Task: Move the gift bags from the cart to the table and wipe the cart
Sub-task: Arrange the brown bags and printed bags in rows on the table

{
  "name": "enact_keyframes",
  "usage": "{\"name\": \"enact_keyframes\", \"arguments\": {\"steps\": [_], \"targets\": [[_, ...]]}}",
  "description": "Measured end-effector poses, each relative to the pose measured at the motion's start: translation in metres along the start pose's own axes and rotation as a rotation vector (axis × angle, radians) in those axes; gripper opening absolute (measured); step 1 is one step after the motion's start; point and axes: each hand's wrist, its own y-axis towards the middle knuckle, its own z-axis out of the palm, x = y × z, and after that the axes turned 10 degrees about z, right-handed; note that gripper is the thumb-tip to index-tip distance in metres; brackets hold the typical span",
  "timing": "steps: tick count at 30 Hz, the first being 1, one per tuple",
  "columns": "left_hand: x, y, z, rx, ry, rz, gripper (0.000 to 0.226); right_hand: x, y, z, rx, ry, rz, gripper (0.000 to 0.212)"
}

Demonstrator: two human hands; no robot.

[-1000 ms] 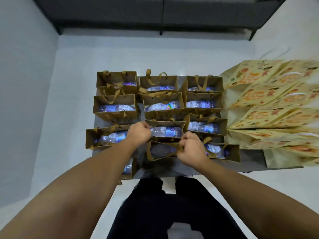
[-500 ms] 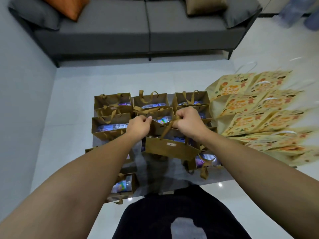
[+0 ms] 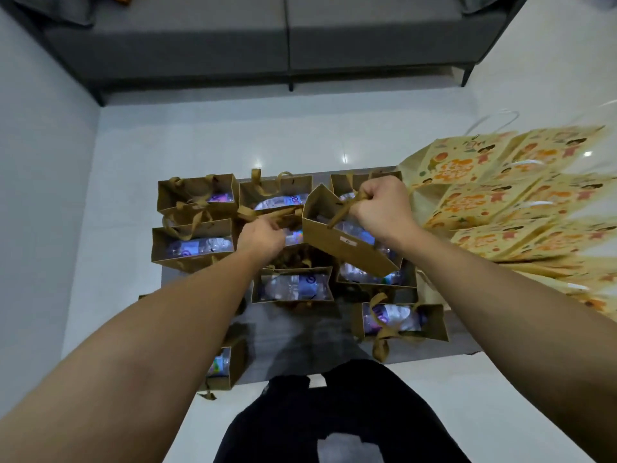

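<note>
The right hand point(image 3: 380, 208) is closed in a fist around the ribbon handle of a brown paper gift bag point(image 3: 347, 238), which hangs tilted, its open top turned toward the left hand, above the other bags. The bag is plain kraft brown with flat tan ribbon handles, and a clear plastic water bottle with a blue and purple label shows inside it. A small white sticker sits on its near face (the print on it is too small to read).

The left hand point(image 3: 262, 237) is closed too, pinching the ribbon handles of another brown bag point(image 3: 290, 228) just beyond it, which is mostly hidden by the hand and the lifted bag.

More brown bags of the same kind stand on a dark grey surface point(image 3: 300, 342) under and around both hands: two stand left of the left hand point(image 3: 197, 198), one sits below the hands point(image 3: 293, 285), one lies nearer the body under the right forearm point(image 3: 400, 320), and one at the near left edge under the left forearm point(image 3: 227, 365). Each holds a bottle with the same blue and purple label; the lettering is blurred and cannot be read.

To the right of the right hand lies a fanned stack of yellow bags point(image 3: 500, 195) printed with orange lettering and cartoon figures, the words unreadable. Beyond the hands stands a grey sofa point(image 3: 267, 38) on a pale tiled floor.
</note>
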Motion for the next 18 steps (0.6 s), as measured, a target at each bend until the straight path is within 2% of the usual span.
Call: {"name": "enact_keyframes", "arguments": {"steps": [2, 6, 10, 13, 16, 18], "targets": [[-0.002, 0.012, 0.012, 0.035, 0.042, -0.041, 0.018, -0.013, 0.015, -0.002, -0.006, 0.021, 0.025, 0.032], [-0.01, 0.035, 0.038, 0.053, 0.101, -0.062, 0.045, -0.042, 0.037, -0.005, -0.017, 0.098, 0.063, 0.025], [-0.017, 0.049, 0.06, 0.049, 0.15, -0.03, 0.052, -0.057, 0.049, -0.003, -0.063, 0.204, 0.08, 0.027], [-0.015, 0.056, 0.076, 0.091, 0.207, 0.008, 0.053, -0.059, 0.054, -0.005, -0.09, 0.246, 0.025, 0.028], [-0.006, 0.061, 0.089, 0.133, 0.244, 0.021, 0.052, -0.064, 0.053, -0.002, -0.076, 0.315, -0.007, 0.039], [0.001, 0.07, 0.094, 0.158, 0.265, 0.007, 0.059, -0.07, 0.052, 0.0, -0.074, 0.324, -0.025, 0.05]]}}
